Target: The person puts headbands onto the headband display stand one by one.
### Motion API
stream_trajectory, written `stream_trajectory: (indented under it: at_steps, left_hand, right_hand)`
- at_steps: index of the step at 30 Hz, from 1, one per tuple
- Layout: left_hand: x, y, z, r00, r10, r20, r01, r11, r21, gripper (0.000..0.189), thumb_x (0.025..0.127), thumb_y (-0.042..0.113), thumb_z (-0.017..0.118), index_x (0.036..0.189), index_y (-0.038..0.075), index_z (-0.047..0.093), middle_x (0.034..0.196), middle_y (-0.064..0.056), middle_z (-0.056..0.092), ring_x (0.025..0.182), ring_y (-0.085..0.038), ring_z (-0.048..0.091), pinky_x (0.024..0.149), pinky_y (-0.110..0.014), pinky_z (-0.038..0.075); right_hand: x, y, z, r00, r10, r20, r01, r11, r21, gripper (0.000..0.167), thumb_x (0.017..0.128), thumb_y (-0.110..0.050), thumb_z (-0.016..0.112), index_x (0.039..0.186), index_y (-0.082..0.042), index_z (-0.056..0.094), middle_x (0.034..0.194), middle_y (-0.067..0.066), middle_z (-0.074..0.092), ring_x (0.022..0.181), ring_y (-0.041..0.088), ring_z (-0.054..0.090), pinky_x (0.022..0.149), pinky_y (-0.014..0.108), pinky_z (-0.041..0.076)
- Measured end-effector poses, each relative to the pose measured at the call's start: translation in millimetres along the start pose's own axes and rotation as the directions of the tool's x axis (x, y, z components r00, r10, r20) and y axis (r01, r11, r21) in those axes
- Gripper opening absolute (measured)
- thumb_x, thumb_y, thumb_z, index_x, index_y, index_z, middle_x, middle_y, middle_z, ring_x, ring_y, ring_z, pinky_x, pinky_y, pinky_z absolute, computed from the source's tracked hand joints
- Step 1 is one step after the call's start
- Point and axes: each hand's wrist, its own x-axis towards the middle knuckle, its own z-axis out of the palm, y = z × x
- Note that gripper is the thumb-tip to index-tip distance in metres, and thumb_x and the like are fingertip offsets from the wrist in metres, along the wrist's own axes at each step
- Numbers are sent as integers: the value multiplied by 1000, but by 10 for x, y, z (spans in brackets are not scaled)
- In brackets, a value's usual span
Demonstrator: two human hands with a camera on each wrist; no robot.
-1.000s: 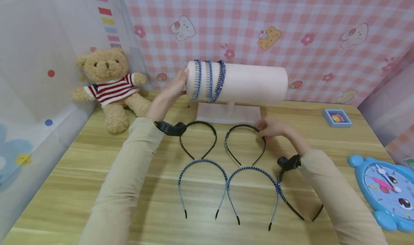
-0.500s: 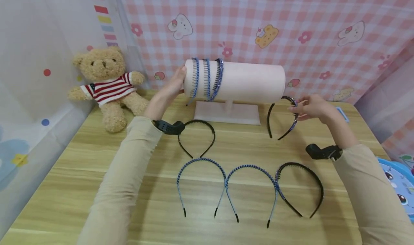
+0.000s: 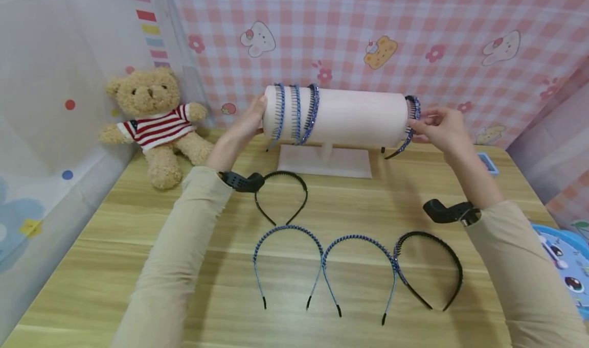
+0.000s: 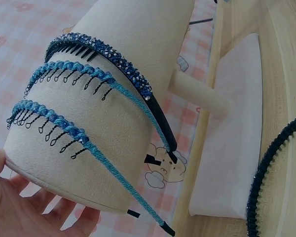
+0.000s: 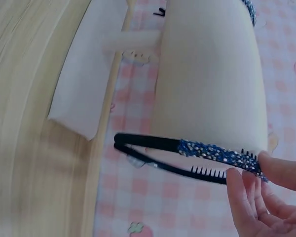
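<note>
My right hand (image 3: 439,128) pinches a blue glittery headband (image 5: 214,154) with black comb teeth. The headband stands at the right end of a pale cylindrical headband stand (image 3: 359,115); in the right wrist view it lies across the roll's end, its tips apart from the stand's base. At the roll's left end, my left hand (image 3: 246,120) holds the edge, its fingers at the end face in the left wrist view. Two blue braided headbands (image 4: 49,118) and another glittery headband (image 4: 118,61) sit around the roll's left part.
On the wooden table lie a dark headband (image 3: 307,189), two blue braided headbands (image 3: 287,228) and a black headband (image 3: 453,253). A teddy bear (image 3: 156,128) sits at the back left. A small blue frame (image 3: 488,164) and a blue clock (image 3: 566,271) are at right.
My right hand has picked up the glittery headband from the table in front of the stand, carried it right, then raised it to the roll's right end. My left hand stays put.
</note>
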Motion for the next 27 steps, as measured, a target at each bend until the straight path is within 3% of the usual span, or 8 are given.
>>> stream_trajectory:
  at_steps: [5,9,11,13,15,18,22,27]
  left_hand:
    - [-63,57,21,1000,1,3,-1,1000,6,52,100,37,12,148,20,-2,155,-4,2,142,-21,10,115,-43,20]
    - [0,0,-8,1000,1,0,-1,1000,6,53,100,41,12,148,22,-2,155,-3,2,142,-21,10,115,-44,21]
    - [39,-38,-21,1000,5,-4,-5,1000,6,54,99,43,13,148,23,-2,155,-2,1,142,-20,9,114,-44,21]
    - [73,-75,-35,1000,9,-7,-9,1000,10,55,99,44,13,147,25,-1,155,-1,0,142,-19,7,114,-44,21]
    - [88,-94,-39,1000,19,-8,-18,1000,13,55,98,45,13,147,25,-1,155,-1,1,142,-19,7,114,-44,22]
    - [91,-102,-50,1000,24,-6,-24,999,24,56,98,47,13,147,26,-1,155,-1,1,142,-20,9,114,-44,21]
    - [84,-102,-57,1000,27,-6,-27,999,27,56,98,48,13,147,26,-1,155,-1,1,142,-20,9,114,-45,21]
    - [91,-112,-47,999,33,3,-33,999,18,56,98,46,13,147,23,-2,155,-1,-1,142,-20,6,115,-44,20]
  right_hand:
    - [-12,-107,74,999,-40,-24,39,999,-18,42,84,-27,65,111,2,51,69,-15,55,59,-2,60,60,17,55]
    - [-1,-129,120,993,-119,-6,118,988,-99,47,83,-29,66,112,5,52,73,-11,58,61,-1,60,59,17,55]
    - [16,-120,131,987,-162,-13,158,973,-169,51,81,-34,67,113,4,53,80,-4,60,67,4,61,58,17,55]
    - [46,-104,123,978,-207,-3,201,952,-231,60,80,-36,68,122,1,49,99,7,61,84,15,61,69,23,56]
    - [92,-79,91,964,-266,27,262,921,-288,70,80,-35,68,135,-2,39,125,17,51,108,28,53,87,36,52]
    - [181,-32,16,936,-316,155,350,883,-314,84,83,-32,66,147,-10,16,150,17,21,132,39,28,105,55,31]
    - [281,29,-54,905,-302,299,384,883,-271,84,85,-33,63,148,-19,9,155,5,3,140,35,12,112,53,18]
    - [317,74,-78,900,-270,342,354,911,-212,89,85,-32,63,146,-23,-2,152,1,-8,141,27,4,115,46,11]
